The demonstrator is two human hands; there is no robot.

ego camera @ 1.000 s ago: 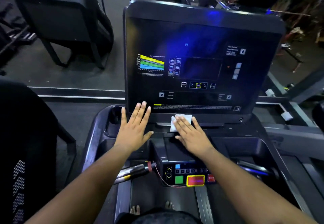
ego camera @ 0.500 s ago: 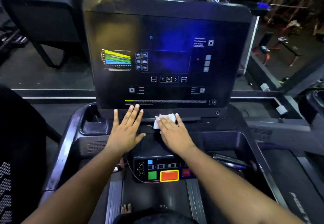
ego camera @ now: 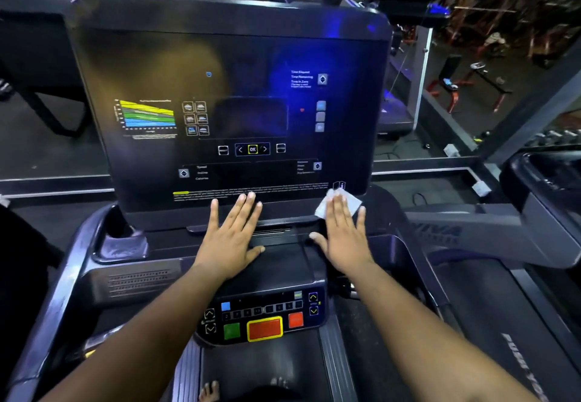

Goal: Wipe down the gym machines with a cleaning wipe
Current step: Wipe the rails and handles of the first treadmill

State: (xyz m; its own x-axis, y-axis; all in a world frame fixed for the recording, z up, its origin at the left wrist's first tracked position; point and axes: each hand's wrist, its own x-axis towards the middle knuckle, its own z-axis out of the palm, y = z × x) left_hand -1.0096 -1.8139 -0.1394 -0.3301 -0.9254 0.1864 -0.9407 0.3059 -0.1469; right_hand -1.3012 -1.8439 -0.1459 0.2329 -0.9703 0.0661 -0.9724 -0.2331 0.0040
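Observation:
A black treadmill console with a dark display stands in front of me. Below it runs a narrow ledge. My right hand lies flat with straight fingers on a white cleaning wipe, pressing it against the ledge near the display's lower right corner. My left hand rests flat, fingers spread, on the ledge at the middle, fingertips reaching the display's bottom edge. It holds nothing.
A button panel with green, red and yellow-rimmed keys sits below my wrists. A cup holder recess is at the console's left. A second treadmill stands to the right. Gym floor and equipment lie behind.
My right hand has slid the wipe to the right along the ledge, from the middle to the display's lower right corner. My left hand has stayed flat on the ledge.

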